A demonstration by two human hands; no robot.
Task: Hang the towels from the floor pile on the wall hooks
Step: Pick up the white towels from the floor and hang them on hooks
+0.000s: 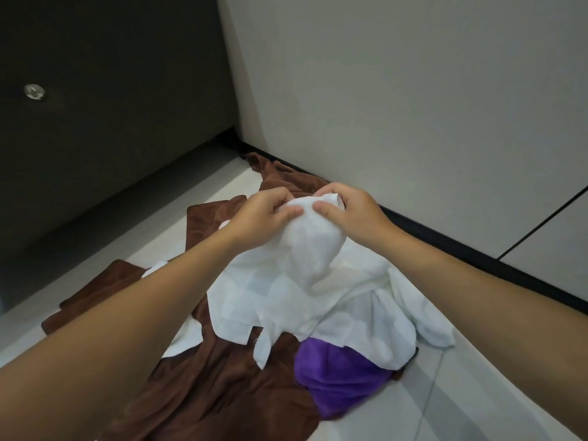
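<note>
Two hands, left hand (267, 214) and right hand (350, 211), each grip pinched shut on the top edge of a white terry towel (305, 275); it hangs lengthwise down onto brown towels (206, 386) and what seems a purple towel (337, 377) on the floor (445, 405).

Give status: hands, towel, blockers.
Left hand and right hand both pinching white towel at its top. Its lower part drapes the floor pile. Brown towel, purple towel underneath. No hooks in view.

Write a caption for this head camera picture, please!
Both hands, left hand and right hand, pinch a white towel above brown towels and a purple towel.
</note>
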